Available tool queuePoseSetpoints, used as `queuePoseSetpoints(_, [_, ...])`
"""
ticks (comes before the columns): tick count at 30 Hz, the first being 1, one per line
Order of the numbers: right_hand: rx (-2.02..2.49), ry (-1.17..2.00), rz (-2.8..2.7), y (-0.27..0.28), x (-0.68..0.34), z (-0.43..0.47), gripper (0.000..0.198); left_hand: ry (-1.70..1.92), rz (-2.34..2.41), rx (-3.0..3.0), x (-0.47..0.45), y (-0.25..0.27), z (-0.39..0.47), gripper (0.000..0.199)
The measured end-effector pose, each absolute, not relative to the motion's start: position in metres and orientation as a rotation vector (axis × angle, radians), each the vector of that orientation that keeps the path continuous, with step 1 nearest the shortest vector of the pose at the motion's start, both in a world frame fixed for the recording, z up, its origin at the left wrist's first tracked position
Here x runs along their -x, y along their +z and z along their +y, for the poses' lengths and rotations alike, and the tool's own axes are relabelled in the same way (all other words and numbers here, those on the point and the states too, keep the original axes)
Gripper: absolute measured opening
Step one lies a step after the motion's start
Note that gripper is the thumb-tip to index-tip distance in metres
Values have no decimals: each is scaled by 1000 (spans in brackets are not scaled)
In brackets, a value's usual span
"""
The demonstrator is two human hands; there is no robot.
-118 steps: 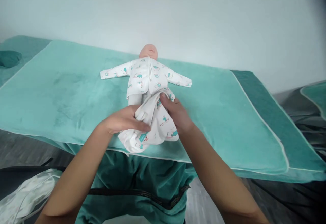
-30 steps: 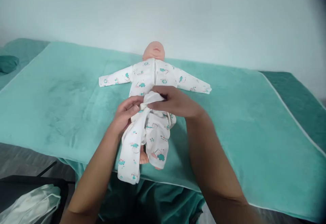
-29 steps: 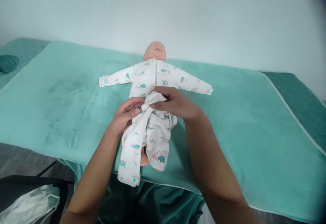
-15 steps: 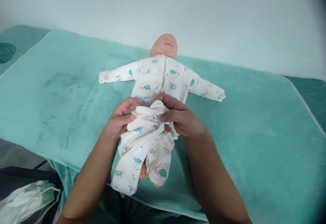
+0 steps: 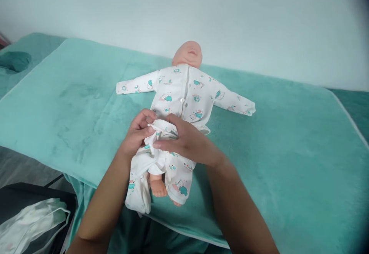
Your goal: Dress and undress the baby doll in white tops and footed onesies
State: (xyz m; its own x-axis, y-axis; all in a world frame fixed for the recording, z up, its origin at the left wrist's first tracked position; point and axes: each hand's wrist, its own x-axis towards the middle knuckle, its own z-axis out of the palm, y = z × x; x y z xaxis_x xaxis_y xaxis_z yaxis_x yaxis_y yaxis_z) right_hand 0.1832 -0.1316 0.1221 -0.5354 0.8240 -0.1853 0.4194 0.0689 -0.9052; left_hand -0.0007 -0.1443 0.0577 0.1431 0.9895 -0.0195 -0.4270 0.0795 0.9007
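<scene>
The left hand (image 5: 139,132) and right hand (image 5: 188,140) have thumbs and fingers clamped on one pair of trousers (image 5: 178,173), bunched between them. Just beyond the fingers lies one doll (image 5: 188,54) in one shirt (image 5: 198,96), two sleeves spread, two buttons (image 5: 182,100) showing. Nearer than the fingers, one foot (image 5: 158,187) is bare; the other is hidden but for its toes (image 5: 177,203). The right hand covers part of the waistband. Well left of the fingers, one bundle (image 5: 31,223) is cut off, hard to make out.

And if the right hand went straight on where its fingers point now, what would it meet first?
The right hand would probably meet the left hand first, beyond the printed trousers it holds; exact depth is unclear.
</scene>
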Motion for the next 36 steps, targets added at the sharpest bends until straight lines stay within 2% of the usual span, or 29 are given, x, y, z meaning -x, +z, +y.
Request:
queuePoseSetpoints(4, [1207, 1371, -1951, 117, -182, -133, 24, 1294, 816, -901, -1, 57, -141, 48])
queuePoseSetpoints(7, [1048, 1501, -1789, 109, -188, -129, 15, 1306, 861, -900, -1, 54, -139, 46])
queuePoseSetpoints(13, [823, 1776, -1222, 96, -196, -121, 24, 1246, 825, -969, 0, 50, -140, 44])
queuePoseSetpoints(17, [892, 1780, -1073, 99, -193, -121, 26, 1087, 769, -1154, 4, 55, -143, 73])
queuePoseSetpoints(19, [910, 1770, -1048, 101, -192, -121, 25, 1022, 834, -1259, 5, 58, -145, 79])
queuePoseSetpoints(24, [858, 1797, -1152, 99, -195, -121, 23, 1097, 1003, -1310, 0, 59, -149, 30])
queuePoseSetpoints(26, [844, 1798, -1313, 100, -198, -120, 31, 1250, 1027, -1206, -2, 58, -151, 27])
queuePoseSetpoints(31, [1010, 1641, -1875, 110, -199, -122, 74, 1468, 1073, -951, -8, 67, -157, 29])
queuePoseSetpoints(34, [1122, 1451, -2036, 116, -194, -128, 80, 1487, 1167, -1013, -13, 76, -160, 24])
queuePoseSetpoints(36, [1081, 1411, -2102, 117, -194, -130, 71, 1473, 1199, -1029, -15, 80, -160, 19])
